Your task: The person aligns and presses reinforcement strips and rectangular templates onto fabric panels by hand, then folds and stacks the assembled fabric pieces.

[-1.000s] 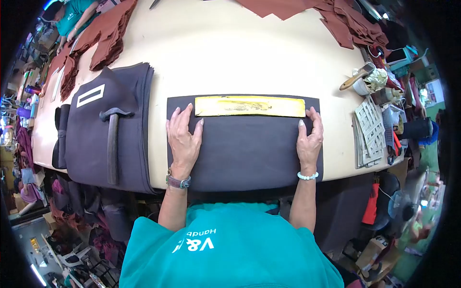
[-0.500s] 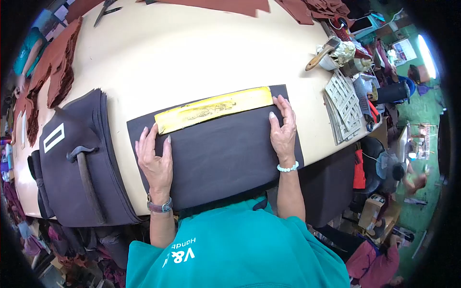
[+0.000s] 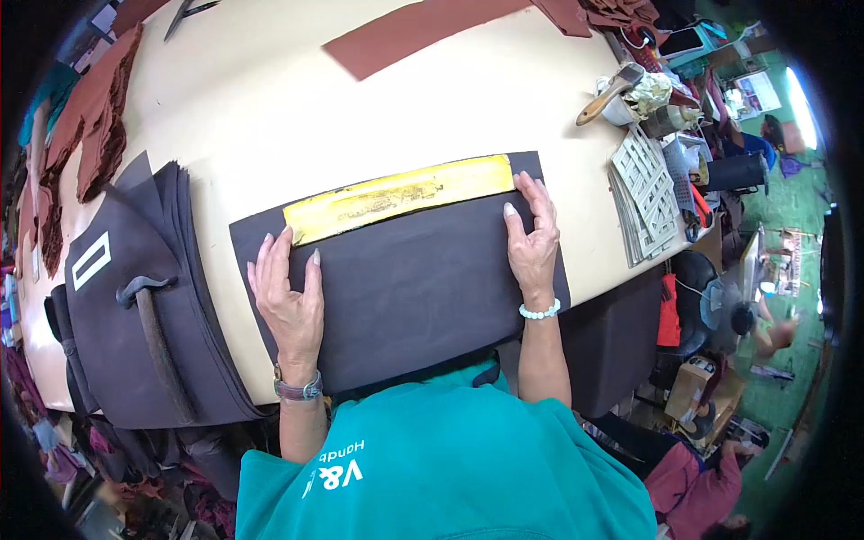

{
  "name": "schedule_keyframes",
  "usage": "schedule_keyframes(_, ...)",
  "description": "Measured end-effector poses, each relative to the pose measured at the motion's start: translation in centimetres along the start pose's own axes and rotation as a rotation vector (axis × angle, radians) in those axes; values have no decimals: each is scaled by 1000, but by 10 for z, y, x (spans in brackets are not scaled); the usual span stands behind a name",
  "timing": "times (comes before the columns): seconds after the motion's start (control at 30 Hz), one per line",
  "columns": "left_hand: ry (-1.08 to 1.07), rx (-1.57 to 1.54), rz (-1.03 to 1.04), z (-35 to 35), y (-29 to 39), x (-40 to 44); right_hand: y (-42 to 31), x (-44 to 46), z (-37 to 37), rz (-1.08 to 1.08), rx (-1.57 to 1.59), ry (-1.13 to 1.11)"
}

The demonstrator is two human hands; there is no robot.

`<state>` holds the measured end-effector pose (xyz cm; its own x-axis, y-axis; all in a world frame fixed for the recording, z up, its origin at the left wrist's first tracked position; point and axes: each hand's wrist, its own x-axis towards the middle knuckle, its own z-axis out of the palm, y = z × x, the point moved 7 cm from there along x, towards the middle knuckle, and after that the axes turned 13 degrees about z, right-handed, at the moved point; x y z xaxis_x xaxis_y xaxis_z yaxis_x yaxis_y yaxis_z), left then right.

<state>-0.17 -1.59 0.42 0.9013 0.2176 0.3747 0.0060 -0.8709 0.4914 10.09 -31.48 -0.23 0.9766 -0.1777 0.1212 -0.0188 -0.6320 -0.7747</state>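
Observation:
A dark leather-like sheet (image 3: 405, 297) lies on the pale table in front of me. Along its far edge rests a long yellow strip (image 3: 400, 196) with dark smudges in the middle. My left hand (image 3: 292, 297) lies with fingers spread at the strip's left end, one fingertip touching its corner. At the opposite end, my right hand (image 3: 535, 236) has its fingers apart, the fingertips by the strip's edge and the thumb over the dark sheet. Neither hand is closed around anything.
To the left, a hammer (image 3: 162, 351) lies on a stack of dark sheets (image 3: 108, 333) beside a white rectangular frame (image 3: 91, 261). Reddish-brown pieces (image 3: 423, 34) are at the back. A brush (image 3: 612, 94) and white lattice sheets (image 3: 643, 193) sit at right.
A reddish-brown piece at the back now reaches further onto the table. A corner of a dark sheet on the left stack stands raised. My hands stay at the strip; the view shifts slightly.

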Motion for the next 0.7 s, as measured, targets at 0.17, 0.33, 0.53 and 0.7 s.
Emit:
schedule_keyframes(0.17,30,-33,24,0,0,1,-4,-1,1,-58,-93,8)
schedule_keyframes(0.33,38,3,54,-2,4,3,-8,-1,3,-122,-185,12)
schedule_keyframes(0.53,42,19,49,-3,4,1,-9,0,6,-100,-182,-27)
schedule_keyframes(0.7,52,2,19,-3,2,1,-7,-1,7,-84,-169,-53)
